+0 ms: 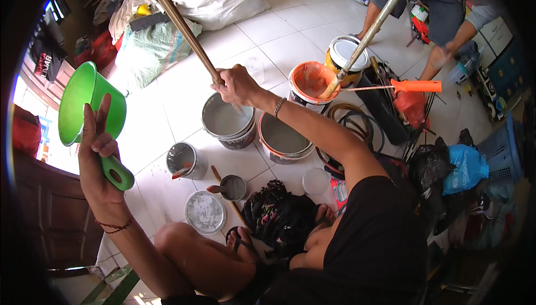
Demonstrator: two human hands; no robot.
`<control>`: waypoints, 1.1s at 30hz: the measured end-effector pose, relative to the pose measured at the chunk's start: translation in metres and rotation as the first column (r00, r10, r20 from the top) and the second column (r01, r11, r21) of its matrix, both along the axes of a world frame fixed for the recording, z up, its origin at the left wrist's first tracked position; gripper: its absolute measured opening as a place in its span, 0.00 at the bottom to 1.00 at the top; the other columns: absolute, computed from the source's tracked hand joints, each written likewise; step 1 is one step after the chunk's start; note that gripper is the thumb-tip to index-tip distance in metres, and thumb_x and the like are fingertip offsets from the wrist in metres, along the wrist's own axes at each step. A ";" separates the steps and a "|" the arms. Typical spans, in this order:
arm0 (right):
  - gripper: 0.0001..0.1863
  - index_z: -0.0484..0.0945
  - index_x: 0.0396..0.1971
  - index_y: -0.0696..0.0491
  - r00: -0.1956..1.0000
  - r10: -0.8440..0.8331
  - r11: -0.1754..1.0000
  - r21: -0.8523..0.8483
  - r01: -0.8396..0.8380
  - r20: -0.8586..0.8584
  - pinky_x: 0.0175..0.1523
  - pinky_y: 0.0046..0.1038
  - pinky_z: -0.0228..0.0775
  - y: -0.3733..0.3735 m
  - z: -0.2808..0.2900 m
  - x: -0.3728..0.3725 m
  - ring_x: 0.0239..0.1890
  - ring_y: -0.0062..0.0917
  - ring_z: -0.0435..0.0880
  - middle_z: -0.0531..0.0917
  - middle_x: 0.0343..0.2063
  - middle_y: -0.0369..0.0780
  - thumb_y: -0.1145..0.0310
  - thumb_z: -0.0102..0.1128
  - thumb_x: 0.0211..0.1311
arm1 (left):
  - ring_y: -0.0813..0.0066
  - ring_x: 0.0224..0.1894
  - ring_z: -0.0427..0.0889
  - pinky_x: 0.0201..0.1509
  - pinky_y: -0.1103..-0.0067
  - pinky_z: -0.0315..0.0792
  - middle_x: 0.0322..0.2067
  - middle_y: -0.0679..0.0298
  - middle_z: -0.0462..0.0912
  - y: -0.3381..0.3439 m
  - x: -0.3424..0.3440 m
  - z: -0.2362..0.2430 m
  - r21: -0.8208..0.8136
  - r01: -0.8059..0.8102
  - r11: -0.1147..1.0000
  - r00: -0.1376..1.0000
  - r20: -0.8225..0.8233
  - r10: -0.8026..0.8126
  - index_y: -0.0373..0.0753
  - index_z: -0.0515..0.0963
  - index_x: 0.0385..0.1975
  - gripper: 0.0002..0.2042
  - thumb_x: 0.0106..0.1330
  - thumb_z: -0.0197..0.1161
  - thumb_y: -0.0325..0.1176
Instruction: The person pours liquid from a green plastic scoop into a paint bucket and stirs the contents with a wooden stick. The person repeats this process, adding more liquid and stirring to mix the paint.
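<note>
My left hand (99,157) is raised at the left, wrapped round the handle of a green plastic dipper (111,104); two of its fingers stick up. My right hand (240,86) grips a long wooden pole (180,21). The pole's lower end goes down into a bucket (234,139) holding a pale grey liquid. Just right of that bucket stands another bucket (283,159) with grey contents. Behind it, an orange-lined bucket (298,76) has a second pole (379,19) leaning in it. I cannot see inside the dipper fully.
Near my feet are a small pail (195,170), a small pot (234,188), a stained round lid (205,213) and a dark cloth (279,215). A lidded bucket (352,76), a coiled hose (357,123) and an orange-handled tool (416,85) lie right. Another person's leg (438,62) is beyond.
</note>
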State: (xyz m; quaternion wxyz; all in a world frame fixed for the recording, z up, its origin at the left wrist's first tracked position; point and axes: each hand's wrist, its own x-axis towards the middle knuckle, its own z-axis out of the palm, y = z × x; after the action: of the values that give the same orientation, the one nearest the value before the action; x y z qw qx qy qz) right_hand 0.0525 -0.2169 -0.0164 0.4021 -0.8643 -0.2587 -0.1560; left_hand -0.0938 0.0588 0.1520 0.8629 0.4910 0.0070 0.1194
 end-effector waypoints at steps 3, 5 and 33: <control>0.08 0.80 0.30 0.57 0.997 0.025 0.992 0.125 -0.017 -0.070 0.32 0.30 0.73 0.002 -0.007 0.005 0.23 0.28 0.83 0.83 0.19 0.42 0.69 0.69 0.60 | 0.95 0.19 0.64 0.20 0.95 0.67 0.59 0.50 0.78 0.002 0.004 -0.004 -0.038 0.020 0.999 1.000 0.003 -0.020 0.30 0.63 0.64 0.23 0.76 0.58 0.35; 0.08 0.82 0.31 0.58 0.994 0.041 0.961 0.276 -0.010 -0.104 0.33 0.30 0.73 0.005 -0.013 0.005 0.23 0.25 0.83 0.83 0.20 0.42 0.69 0.70 0.60 | 0.95 0.19 0.64 0.20 0.95 0.67 0.59 0.51 0.78 -0.001 0.006 -0.005 -0.041 0.003 0.999 1.000 -0.014 -0.003 0.30 0.64 0.64 0.22 0.76 0.58 0.35; 0.13 0.83 0.35 0.59 0.993 0.002 0.972 0.235 0.027 -0.121 0.34 0.23 0.85 0.004 -0.025 0.015 0.30 0.21 0.88 0.88 0.28 0.40 0.62 0.67 0.66 | 0.94 0.22 0.75 0.23 0.97 0.76 0.58 0.53 0.74 -0.013 -0.004 0.002 -0.078 0.182 0.980 0.983 -0.005 -0.183 0.34 0.67 0.56 0.20 0.71 0.64 0.35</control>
State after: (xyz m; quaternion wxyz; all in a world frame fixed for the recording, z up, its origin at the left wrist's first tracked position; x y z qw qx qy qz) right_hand 0.0677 -0.2131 -0.0412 0.5159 -0.8198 -0.2083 -0.1359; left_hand -0.0978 0.0460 0.1540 0.8885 0.4566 -0.0282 0.0365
